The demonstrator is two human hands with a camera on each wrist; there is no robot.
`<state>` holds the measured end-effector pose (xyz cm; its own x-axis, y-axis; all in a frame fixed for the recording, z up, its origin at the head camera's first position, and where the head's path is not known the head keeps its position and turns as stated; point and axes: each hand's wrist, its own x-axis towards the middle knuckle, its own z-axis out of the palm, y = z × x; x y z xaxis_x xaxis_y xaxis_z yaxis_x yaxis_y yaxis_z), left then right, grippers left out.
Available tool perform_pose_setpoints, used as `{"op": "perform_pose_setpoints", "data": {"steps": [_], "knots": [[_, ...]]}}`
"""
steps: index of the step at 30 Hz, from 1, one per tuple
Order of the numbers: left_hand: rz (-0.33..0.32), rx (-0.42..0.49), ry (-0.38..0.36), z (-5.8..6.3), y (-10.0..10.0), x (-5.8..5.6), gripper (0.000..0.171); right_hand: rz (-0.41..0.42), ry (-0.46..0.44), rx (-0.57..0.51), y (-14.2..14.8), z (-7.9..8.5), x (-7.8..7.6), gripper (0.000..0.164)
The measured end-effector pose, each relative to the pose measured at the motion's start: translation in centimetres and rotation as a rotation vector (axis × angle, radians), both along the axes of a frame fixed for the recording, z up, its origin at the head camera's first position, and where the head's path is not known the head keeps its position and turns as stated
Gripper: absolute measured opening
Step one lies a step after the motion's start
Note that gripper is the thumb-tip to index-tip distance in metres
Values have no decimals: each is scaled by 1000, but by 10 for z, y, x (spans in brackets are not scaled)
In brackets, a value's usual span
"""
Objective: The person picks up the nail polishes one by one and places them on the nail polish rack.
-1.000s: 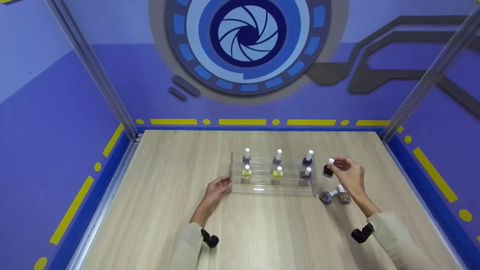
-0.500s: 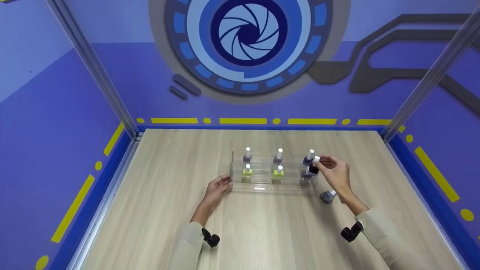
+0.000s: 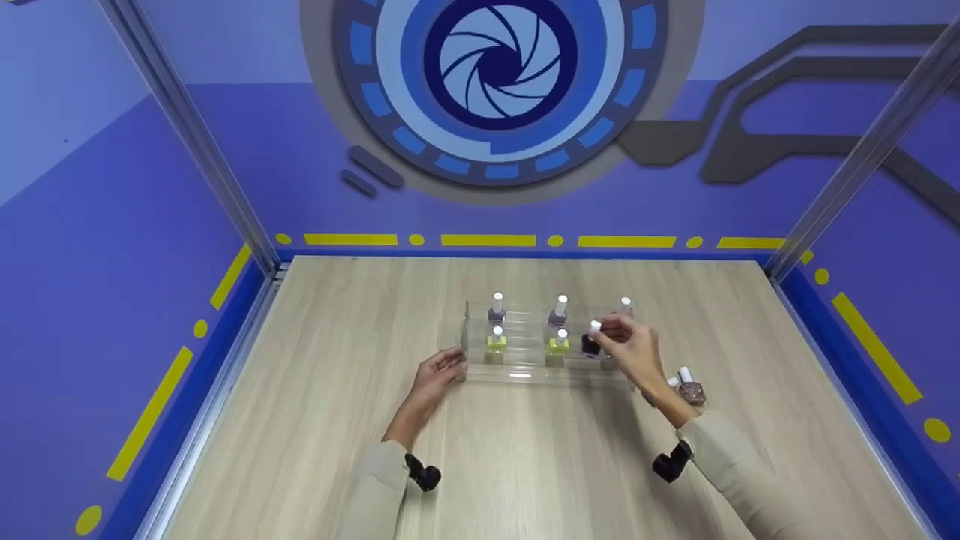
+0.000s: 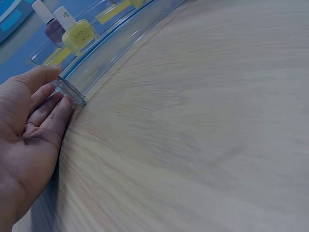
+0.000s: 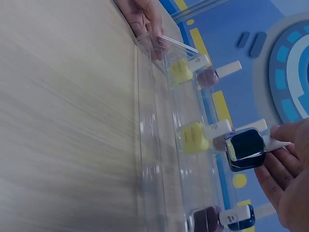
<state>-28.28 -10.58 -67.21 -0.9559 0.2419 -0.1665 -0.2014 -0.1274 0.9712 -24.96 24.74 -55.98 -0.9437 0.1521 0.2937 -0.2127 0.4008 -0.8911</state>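
Note:
A clear stepped rack [image 3: 520, 375] stands on the table holding several nail polish bottles. My right hand [image 3: 636, 354] pinches a dark nail polish bottle [image 5: 245, 149] by its white cap, above the rack between the yellow and right-hand columns. Two yellow bottles [image 3: 496, 343] stand on one step, with two mauve bottles [image 3: 557, 316] behind them. At the right end, a dark purplish bottle [image 5: 205, 220] shows in the right wrist view; in the head view my hand hides it. My left hand [image 3: 435, 376] touches the rack's left end panel, its fingers fairly straight.
Right of the rack, a glittery brown bottle [image 3: 691, 392] rests on the wooden table [image 3: 525, 465]. Next to it a second bottle's white cap [image 3: 672, 382] peeks out from behind my right wrist. Blue-purple walls [image 3: 375, 187] close off the back and sides.
My right hand has carried the dark nail polish bottle leftward from beside the rack to over it, past the right-hand column. My left hand stays at the rack's left end.

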Motion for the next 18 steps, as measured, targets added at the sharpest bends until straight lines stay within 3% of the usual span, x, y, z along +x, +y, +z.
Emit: {"op": "perform_pose_setpoints", "data": {"steps": [18], "knots": [[4,15,-1,-2,0,-1,51,77,-30,-24,-52,-11,-12,20]]}}
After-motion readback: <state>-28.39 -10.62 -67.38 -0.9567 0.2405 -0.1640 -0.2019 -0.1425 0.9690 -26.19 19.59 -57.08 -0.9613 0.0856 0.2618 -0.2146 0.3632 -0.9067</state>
